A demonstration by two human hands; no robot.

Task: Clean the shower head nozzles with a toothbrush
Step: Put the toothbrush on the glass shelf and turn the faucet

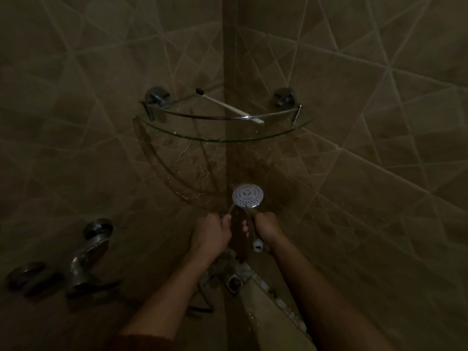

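Note:
The round white shower head faces up at me in the dim tiled corner, nozzles showing. My right hand is closed around its handle, whose white open end sticks out below the fist. My left hand is closed on a thin metallic object that reaches up to the lower left rim of the head; what it is cannot be made out. A white toothbrush with dark bristles lies across the glass corner shelf, well above both hands, with its tail over the chrome rail.
A chrome tap fitting juts from the left wall, with dark round shapes beside it. A floor drain lies below my hands, beside a raised ledge. Tiled walls meet in the corner behind the shelf.

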